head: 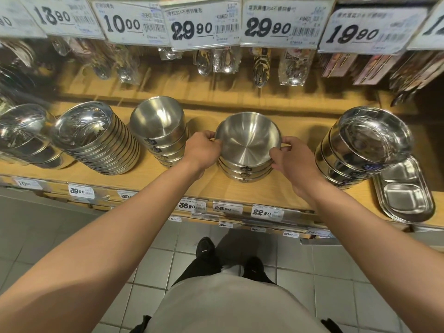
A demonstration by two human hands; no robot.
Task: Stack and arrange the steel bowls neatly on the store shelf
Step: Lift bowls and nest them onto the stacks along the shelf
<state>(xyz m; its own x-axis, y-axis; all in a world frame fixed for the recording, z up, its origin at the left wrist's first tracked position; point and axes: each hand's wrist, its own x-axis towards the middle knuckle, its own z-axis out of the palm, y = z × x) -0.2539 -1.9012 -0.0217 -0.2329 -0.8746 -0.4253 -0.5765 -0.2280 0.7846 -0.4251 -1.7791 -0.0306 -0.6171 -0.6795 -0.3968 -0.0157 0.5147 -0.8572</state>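
On shelf, mid: matte steel bowl stack (247, 164), top bowl (248, 138) nested.
Grip: left hand (201, 150) & right hand (288, 157) pinch its rim, opposite sides.
Tip imo: lower level, center b4 release, labels front.

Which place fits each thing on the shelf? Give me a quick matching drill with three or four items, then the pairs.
Things:
1. brushed bowl stack
2. divided tray
3. tall shiny bowl stack
4. hanging spoons

Places:
A. flat at the shelf's right end
B. gripped between the left hand and right hand
C. above the bowls, under the price tags
D. leaning, left of the hands

Pairs: 1-B, 2-A, 3-D, 4-C
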